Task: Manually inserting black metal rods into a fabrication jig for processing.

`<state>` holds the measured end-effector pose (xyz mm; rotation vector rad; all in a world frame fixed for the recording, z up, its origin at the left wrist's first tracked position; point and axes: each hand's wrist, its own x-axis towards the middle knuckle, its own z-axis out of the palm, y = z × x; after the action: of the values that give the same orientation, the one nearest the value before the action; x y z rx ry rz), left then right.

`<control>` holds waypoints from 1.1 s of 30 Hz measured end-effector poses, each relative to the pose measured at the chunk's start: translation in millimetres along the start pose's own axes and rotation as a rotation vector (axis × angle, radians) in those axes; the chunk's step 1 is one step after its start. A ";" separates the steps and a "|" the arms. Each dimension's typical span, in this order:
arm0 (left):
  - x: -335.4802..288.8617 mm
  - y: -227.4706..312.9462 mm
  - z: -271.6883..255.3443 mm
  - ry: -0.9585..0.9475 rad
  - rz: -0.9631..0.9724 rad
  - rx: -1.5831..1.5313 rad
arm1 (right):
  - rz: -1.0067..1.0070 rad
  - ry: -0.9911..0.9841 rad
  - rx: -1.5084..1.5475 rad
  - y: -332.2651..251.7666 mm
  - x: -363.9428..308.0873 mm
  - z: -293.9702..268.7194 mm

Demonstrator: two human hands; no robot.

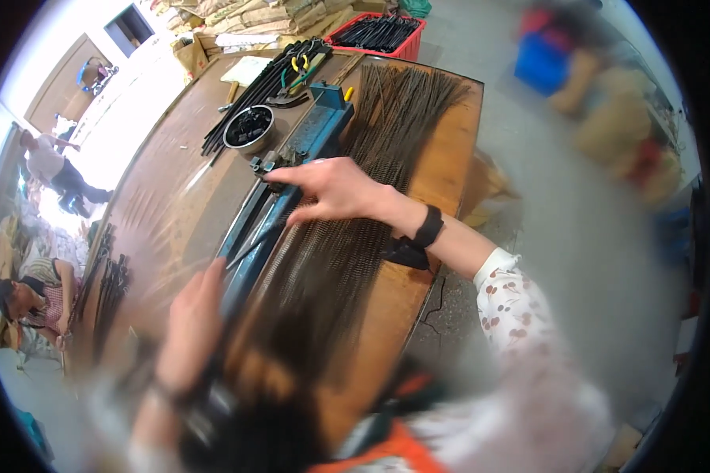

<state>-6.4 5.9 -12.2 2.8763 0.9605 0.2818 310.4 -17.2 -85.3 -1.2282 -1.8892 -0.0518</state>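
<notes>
A long blue metal fixture (323,130) lies lengthwise on the table, with a small metal clamp (270,167) on its near part. My right hand (335,189) reaches over it, index finger stretched onto the clamp and thumb held apart. Lower left, my left hand (196,311), somewhat blurred, is closed round the end of a thin dark rod (248,251). The rod slants up across the fixture toward my right thumb. Right of the fixture, below my right hand, spreads a thick bundle of long thin coiled wires (386,118).
Beyond the clamp stands a metal bowl (250,147) of small black pieces. Pliers (298,75) and black rods (241,114) lie behind it. A red crate (410,49) stands past the far edge. One person (43,296) is at the table's left, another (59,169) farther off.
</notes>
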 end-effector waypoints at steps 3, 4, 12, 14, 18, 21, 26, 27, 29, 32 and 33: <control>0.4 -0.7 3.3 -0.084 -0.044 0.067 | 0.221 0.169 -0.214 19.8 -22.5 17.7; 2.9 3.7 1.3 -0.087 -0.045 0.067 | 0.149 0.216 -0.163 8.4 -16.8 22.7; -14.2 -1.7 -12.4 0.003 -0.101 0.001 | -0.251 0.027 0.016 -24.3 31.5 18.4; -21.5 -2.1 -7.6 -0.078 -0.060 0.042 | -0.078 0.124 -0.109 12.3 8.3 26.7; 2.8 11.7 4.9 -0.177 -0.096 -0.019 | 0.400 0.154 -0.420 66.8 -35.6 -2.3; -0.1 13.1 2.4 -0.104 -0.091 -0.081 | 0.079 0.344 -0.331 38.1 2.4 -3.7; -30.4 -17.7 -6.6 -0.028 -0.237 -0.042 | -0.351 -0.072 -0.123 -52.1 35.4 9.3; -37.3 -20.5 -3.7 -0.031 -0.232 -0.040 | -0.344 -0.060 -0.074 -37.4 31.0 14.8; -47.8 -23.5 -1.9 -0.083 -0.084 0.071 | -0.126 -0.079 -0.132 13.9 13.9 26.6; -29.9 -8.5 8.8 -0.052 -0.031 -0.063 | 0.042 -0.085 -0.229 38.7 -12.6 31.2; -35.9 -0.9 2.6 -0.089 -0.114 -0.087 | -0.024 -0.142 -0.247 15.8 -6.9 40.9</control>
<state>-34.5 -15.1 -20.1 2.7188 1.0632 0.1800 297.7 4.5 -121.9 -1.4059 -2.0670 -0.2225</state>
